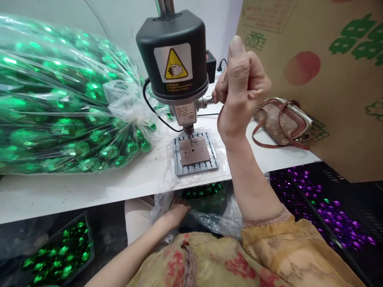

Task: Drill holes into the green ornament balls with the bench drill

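Note:
My right hand (pixel 242 75) is raised beside a small black bench drill press (pixel 172 52), its fingers wrapped round the feed handle (pixel 209 100). Below the chuck (pixel 188 129), a square brownish pad with a dark hole in its middle (pixel 194 155) lies on the slotted metal base (pixel 181 169). Dark shavings are scattered over both. Down at my lap, my left hand (pixel 175 215) rests at the edge of a clear plastic bag (pixel 206 223). Shiny green balls (pixel 206 190) show in the bag. The left fingertips are partly hidden, and whether they hold anything is unclear.
A large clear sack of green faceted balls (pixel 68 103) fills the left of the white table (pixel 89 195). A cardboard box (pixel 323 91) and a handbag (pixel 278 121) stand at right. Below are a bin of green balls (pixel 62 251) and purple balls (pixel 338 223).

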Available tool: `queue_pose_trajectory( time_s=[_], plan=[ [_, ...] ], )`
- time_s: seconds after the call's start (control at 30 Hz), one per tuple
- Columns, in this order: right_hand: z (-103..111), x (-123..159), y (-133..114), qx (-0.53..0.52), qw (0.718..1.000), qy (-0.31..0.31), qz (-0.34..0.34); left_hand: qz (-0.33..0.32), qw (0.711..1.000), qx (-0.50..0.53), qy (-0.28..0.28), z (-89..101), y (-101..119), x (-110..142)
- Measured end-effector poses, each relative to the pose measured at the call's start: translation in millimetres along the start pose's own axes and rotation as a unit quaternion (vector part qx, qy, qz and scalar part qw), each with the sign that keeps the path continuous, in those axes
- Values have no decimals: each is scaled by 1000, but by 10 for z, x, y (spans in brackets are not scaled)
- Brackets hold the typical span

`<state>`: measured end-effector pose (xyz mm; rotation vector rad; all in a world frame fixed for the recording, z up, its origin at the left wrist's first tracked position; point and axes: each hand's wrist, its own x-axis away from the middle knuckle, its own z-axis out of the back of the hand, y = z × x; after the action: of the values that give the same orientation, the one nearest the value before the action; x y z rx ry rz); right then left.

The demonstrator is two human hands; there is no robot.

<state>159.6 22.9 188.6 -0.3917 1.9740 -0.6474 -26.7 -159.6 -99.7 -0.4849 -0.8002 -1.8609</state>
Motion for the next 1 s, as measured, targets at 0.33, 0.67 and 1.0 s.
queue_pose_trajectory(
  time_s=[0.33, 0.67, 1.0],
  plan=[
    [48, 13, -84, 43, 998, -46, -30, -177, 870, 455, -70, 504, 569, 614],
    [98, -34, 19, 8, 997, -65, -36, -243, 814, 498, -175, 541, 1114, 745],
    [110, -58, 128, -56, 995, -68, -41, -100, 979, 153, 92, -65, 536, 927]
  ],
)
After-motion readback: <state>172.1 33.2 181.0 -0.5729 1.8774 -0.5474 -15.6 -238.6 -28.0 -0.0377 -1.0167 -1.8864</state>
